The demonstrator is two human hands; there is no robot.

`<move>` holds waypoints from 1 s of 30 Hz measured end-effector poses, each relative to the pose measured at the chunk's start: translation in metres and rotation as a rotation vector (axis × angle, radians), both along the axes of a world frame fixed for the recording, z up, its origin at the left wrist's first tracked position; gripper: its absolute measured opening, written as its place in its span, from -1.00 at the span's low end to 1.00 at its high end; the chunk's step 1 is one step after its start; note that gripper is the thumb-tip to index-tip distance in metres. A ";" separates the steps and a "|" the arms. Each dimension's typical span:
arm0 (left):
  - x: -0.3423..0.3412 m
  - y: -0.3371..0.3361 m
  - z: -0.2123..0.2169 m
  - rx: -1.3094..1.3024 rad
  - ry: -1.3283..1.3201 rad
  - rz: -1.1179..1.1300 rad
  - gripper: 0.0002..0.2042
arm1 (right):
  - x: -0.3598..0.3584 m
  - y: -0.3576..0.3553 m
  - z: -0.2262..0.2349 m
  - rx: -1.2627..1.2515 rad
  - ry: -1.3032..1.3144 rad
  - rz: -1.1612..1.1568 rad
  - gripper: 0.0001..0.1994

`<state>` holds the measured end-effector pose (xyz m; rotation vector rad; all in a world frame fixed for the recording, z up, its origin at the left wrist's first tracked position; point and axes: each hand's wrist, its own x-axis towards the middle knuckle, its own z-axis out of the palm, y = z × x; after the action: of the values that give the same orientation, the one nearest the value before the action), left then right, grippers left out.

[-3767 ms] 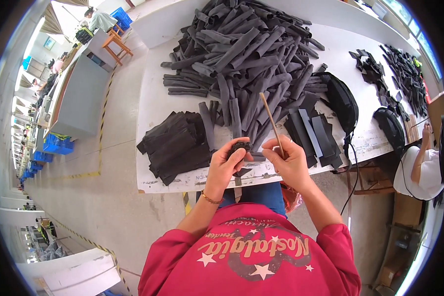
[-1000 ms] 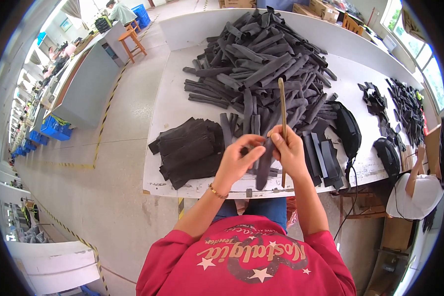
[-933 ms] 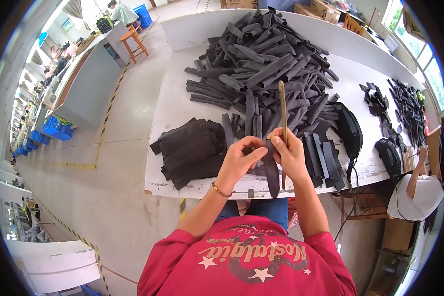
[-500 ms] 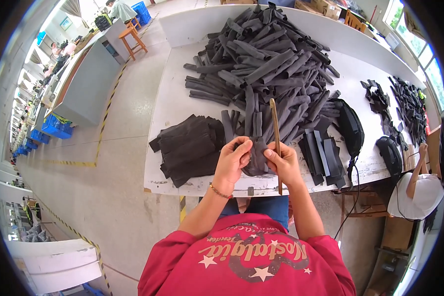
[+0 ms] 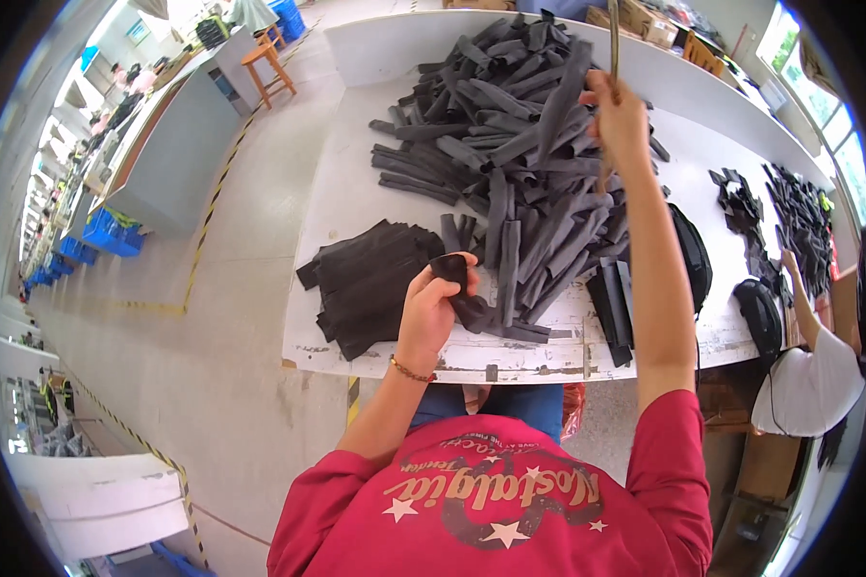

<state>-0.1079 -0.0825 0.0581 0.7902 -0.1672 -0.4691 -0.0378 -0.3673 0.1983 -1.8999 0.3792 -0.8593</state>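
Smooth pale concrete floor (image 5: 250,279), edged with striped tape (image 5: 215,192), fills the left of the head view; a white table (image 5: 342,197) with a scuffed, chipped front edge spans the middle. Tan script and white stars are printed on the red shirt (image 5: 356,510) at bottom centre. Upper centre, matte charcoal fabric tubes (image 5: 491,135) lie heaped; flat black rectangular pieces (image 5: 366,288) are stacked left of centre. Near the frame's centre, the left hand (image 5: 433,293) has its fingers clamped on a curled dark cloth piece (image 5: 449,273). At upper right of centre, the right hand (image 5: 618,120) grips a slim brownish stick (image 5: 614,43); a long dark tube (image 5: 566,96) meets its fingertips, but whether it is pinched I cannot tell.
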 end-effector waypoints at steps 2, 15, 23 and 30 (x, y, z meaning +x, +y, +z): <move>0.006 0.004 0.000 0.029 -0.025 -0.059 -0.71 | 0.010 -0.030 -0.017 -0.225 0.122 -0.003 -0.70; 0.017 0.021 0.028 0.420 -0.308 -0.179 -0.89 | -0.174 0.034 -0.023 -0.658 0.406 0.489 -0.74; 0.011 0.008 0.031 0.598 -0.535 -0.278 -0.82 | -0.189 0.027 -0.022 -0.787 0.336 0.523 -0.82; 0.007 -0.005 0.038 0.906 -1.068 -0.299 -0.79 | -0.199 0.025 -0.024 -0.733 0.570 0.699 -0.70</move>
<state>-0.1012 -0.0876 0.0959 1.8784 -1.1310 -0.3468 -0.2363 -0.3421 0.1740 -2.6920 -0.3291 0.0621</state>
